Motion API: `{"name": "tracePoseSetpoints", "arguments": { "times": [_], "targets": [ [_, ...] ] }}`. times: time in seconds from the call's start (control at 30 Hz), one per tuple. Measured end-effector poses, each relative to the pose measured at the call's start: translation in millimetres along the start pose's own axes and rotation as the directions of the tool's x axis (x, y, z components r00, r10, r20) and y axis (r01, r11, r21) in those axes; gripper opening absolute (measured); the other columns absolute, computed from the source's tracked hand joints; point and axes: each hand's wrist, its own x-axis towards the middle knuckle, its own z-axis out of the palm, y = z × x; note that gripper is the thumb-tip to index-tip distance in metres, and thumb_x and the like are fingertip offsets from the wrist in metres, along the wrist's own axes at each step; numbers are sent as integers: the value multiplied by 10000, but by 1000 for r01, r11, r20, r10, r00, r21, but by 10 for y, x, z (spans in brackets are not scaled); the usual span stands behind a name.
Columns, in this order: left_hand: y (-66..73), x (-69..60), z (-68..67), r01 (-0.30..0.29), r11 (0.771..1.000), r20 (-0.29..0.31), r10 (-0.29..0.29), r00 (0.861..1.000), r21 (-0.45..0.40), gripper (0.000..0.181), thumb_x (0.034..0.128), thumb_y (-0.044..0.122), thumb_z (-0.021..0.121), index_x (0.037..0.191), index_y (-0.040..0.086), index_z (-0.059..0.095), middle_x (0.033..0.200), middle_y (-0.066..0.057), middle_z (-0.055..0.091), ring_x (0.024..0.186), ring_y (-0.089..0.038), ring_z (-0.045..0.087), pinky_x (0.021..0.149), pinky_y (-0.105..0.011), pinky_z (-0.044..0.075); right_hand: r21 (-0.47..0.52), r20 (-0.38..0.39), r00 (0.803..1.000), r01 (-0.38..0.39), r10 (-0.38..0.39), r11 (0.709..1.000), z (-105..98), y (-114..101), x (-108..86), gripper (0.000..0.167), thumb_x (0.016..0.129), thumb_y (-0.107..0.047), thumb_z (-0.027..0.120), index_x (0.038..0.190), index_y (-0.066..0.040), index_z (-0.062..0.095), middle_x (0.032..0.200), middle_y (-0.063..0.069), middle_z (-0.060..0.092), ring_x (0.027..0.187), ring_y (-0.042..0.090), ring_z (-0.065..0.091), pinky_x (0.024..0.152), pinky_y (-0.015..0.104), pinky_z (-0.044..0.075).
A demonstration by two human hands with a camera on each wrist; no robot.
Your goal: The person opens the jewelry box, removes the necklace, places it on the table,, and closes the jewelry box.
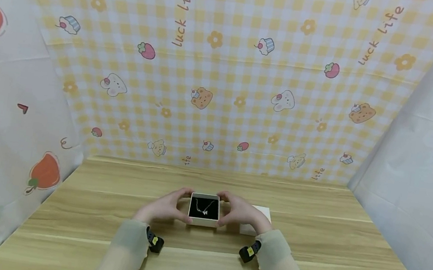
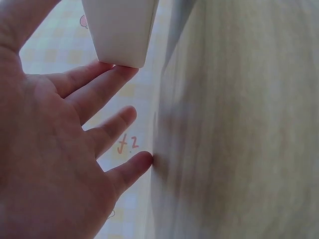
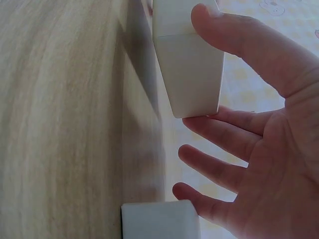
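Observation:
A small white box (image 1: pixel 202 222) with a black insert (image 1: pixel 196 205) stands on the wooden table, a silver chain with a pendant (image 1: pixel 205 212) lying on the insert. My left hand (image 1: pixel 166 205) holds the box at its left side, thumb at the near corner and fingertips at the far one. The same grip from the right comes from my right hand (image 1: pixel 242 212). In the left wrist view, two fingertips of my left hand (image 2: pixel 65 129) touch the box (image 2: pixel 122 35). In the right wrist view, the thumb and fingers of my right hand (image 3: pixel 269 144) span the box (image 3: pixel 192 74).
A white lid-like piece (image 1: pixel 248 229) lies on the table beneath and beside my right wrist; its end (image 3: pixel 159 219) shows low in the right wrist view. Behind the wooden table (image 1: pixel 198 269) hangs a checked cloth (image 1: pixel 217 126), with pale cloths at both sides.

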Motion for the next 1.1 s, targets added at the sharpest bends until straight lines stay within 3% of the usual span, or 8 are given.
{"name": "tracePoseSetpoints", "arguments": {
  "times": [1.1],
  "targets": [
    [-13,-11,13,-4,997,17,3,1000,75,848,685,228,870,1386,16,442,1425,-166,466,1355,-361,356,1110,-561,204,-20,27,999,-24,24,1000,77,27,21,902,704,-287,849,1443,-49,390,1391,130,490,1292,335,436,1044,500,361]
  ]
}}
